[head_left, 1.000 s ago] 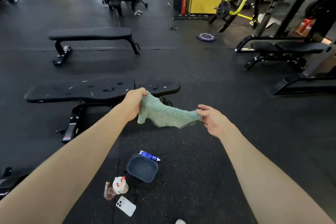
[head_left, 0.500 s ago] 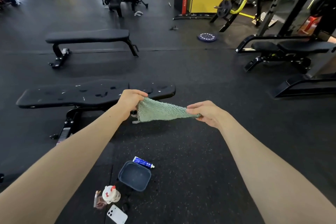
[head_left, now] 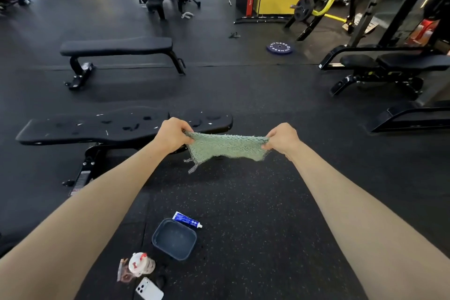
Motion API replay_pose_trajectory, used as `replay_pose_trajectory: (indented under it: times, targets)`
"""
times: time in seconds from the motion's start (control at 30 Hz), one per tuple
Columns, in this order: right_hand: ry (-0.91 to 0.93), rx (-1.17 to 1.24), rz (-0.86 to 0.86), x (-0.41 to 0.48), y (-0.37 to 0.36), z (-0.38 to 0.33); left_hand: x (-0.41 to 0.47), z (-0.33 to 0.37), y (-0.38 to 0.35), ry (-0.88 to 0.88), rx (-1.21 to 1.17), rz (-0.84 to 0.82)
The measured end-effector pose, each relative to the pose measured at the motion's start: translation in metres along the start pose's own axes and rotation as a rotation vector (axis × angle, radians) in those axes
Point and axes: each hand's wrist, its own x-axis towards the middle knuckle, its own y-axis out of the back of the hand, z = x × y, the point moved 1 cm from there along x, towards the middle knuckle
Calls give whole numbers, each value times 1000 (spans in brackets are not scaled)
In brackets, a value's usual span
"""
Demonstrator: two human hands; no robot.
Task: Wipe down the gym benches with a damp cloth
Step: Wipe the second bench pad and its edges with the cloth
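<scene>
A green cloth (head_left: pixel 227 147) is held stretched in the air, just in front of the right end of the near bench (head_left: pixel 97 129). Its left edge is pinched in the curled fingers of the left hand (head_left: pixel 171 134), its right edge in those of the right hand (head_left: pixel 282 139). The lower edge hangs loose, and a mesh corner dangles at the left. White flecks and darker patches, possibly wet spots, are seen on the bench pad.

On the floor (head_left: pixel 255 226) in front of that bench, nearer the person, a dark blue tub (head_left: pixel 174 238) is set, with a tube (head_left: pixel 187 219) just beside its far edge. A small bottle (head_left: pixel 140 263) and a white phone (head_left: pixel 149 289) lie nearer still. A second bench (head_left: pixel 117 46) stands behind the near bench, and a third bench (head_left: pixel 399 62) stands well off to its right.
</scene>
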Motion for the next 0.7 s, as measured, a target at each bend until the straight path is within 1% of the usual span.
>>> replay_pose_trajectory:
  times: [0.13,0.23,0.33,0.53,0.7]
  targets:
    - [21,21,-43,11,5,9,7,7,-4,-11,44,23]
    - [64,20,-54,19,13,9,16,10,-6,-12,52,-25]
    - [53,-15,-54,29,24,12,29,12,-8,-32,16,-74]
    - [32,-66,-27,59,32,11,65,22,-20,-68,73,10]
    - [49,-17,56,94,41,10,110,31,-25,-70,92,64]
